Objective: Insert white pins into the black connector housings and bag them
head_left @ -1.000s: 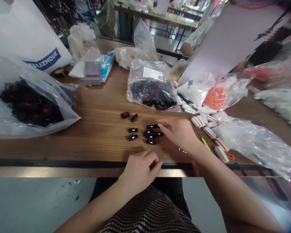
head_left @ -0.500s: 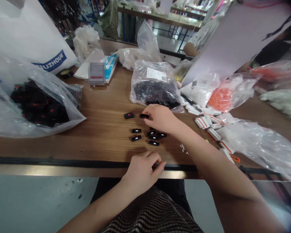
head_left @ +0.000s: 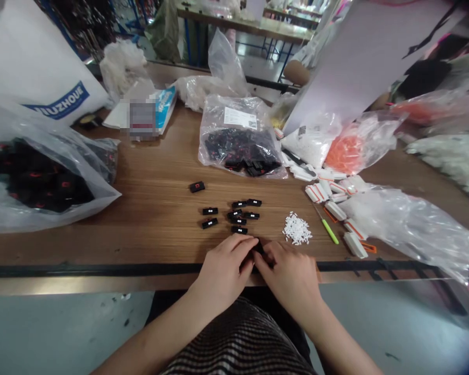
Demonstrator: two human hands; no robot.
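Observation:
My left hand (head_left: pixel 224 271) and my right hand (head_left: pixel 291 276) meet at the table's near edge, fingers curled and pinched together on a small black part (head_left: pixel 258 247) between them. Just beyond lie several loose small black parts (head_left: pixel 238 214) with red or white marks, one black part (head_left: pixel 197 186) set apart to the left. A little heap of tiny white pieces (head_left: pixel 297 229) sits right of them, next to a green-handled tool (head_left: pixel 328 229).
A clear bag of black parts (head_left: pixel 240 140) lies behind the loose ones, a bigger bag of black parts (head_left: pixel 39 172) at the left. White-and-orange parts (head_left: pixel 336 200), an orange-filled bag (head_left: pixel 349 153) and crumpled clear plastic (head_left: pixel 414 229) fill the right. Another person's arm (head_left: pixel 295 73) shows at the far side.
My right hand drew back from the loose black parts to the table edge and joined my left hand. The heap of white pieces it covered now shows.

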